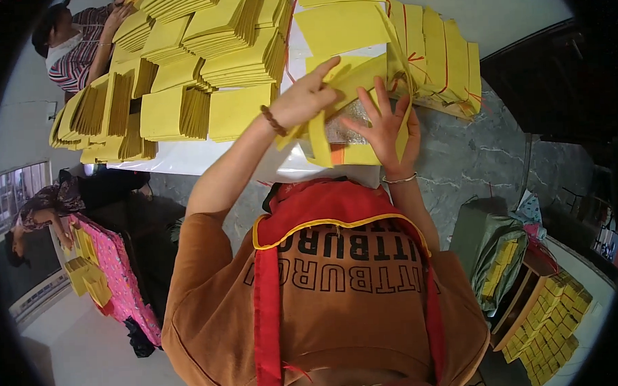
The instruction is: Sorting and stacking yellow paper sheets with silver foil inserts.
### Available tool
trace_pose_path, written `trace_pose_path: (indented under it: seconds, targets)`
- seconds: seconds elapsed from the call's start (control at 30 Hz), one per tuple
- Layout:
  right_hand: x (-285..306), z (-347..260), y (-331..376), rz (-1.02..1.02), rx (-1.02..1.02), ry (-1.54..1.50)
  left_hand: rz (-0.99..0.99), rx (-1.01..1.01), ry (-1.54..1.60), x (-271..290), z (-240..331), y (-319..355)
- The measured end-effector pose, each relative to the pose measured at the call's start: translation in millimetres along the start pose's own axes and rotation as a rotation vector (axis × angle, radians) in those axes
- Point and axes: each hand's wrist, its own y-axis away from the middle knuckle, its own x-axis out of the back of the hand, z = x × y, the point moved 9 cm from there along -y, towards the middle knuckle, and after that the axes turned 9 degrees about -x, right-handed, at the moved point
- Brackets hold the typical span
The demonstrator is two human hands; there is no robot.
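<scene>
My left hand [308, 100], with a brown beaded bracelet at the wrist, is over a loose yellow paper piece [319, 139]. Its index finger and thumb are stretched apart, while the other fingers are hidden. To its right, my right hand [383, 126] is open with fingers spread, touching folded yellow paper [363, 79] that bends up behind the fingertips. Between the hands shows a grey, shiny patch [345, 129] framed by yellow paper, with a small orange piece [337, 154] at its lower edge.
Fanned stacks of yellow folded paper [177, 112] fill the white table's [178, 157] left side. Bundles tied with red string [447, 59] stand right. People work at far left [79, 44] and beside a pink-covered table [121, 274]. A green sack [484, 241] and crate of yellow bundles [552, 320] are lower right.
</scene>
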Motion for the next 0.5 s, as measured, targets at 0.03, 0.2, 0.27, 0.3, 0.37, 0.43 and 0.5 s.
trace_pose_path:
  seconds: [0.03,0.2,0.27,0.3,0.37,0.43,0.5]
  targets:
    - [-2,3,0,0.026,-0.011,0.053,0.002,0.001,-0.001,6,-4,3]
    - [1,8,-2,0.045,-0.041,0.020,0.000,0.008,0.076,31,-13,12]
    - [2,11,-4,0.050,-0.058,0.027,-0.023,0.019,0.095,38,-13,19]
    - [2,11,-5,0.049,-0.064,0.026,-0.017,0.019,0.095,45,-8,25]
    - [4,13,-3,0.074,-0.070,-0.007,0.102,0.000,-0.055,70,5,40]
    - [9,9,1,0.090,-0.063,-0.012,0.184,-0.048,-0.187,93,22,62]
    - [18,5,7,0.107,-0.063,-0.018,0.289,-0.095,-0.343,107,37,84]
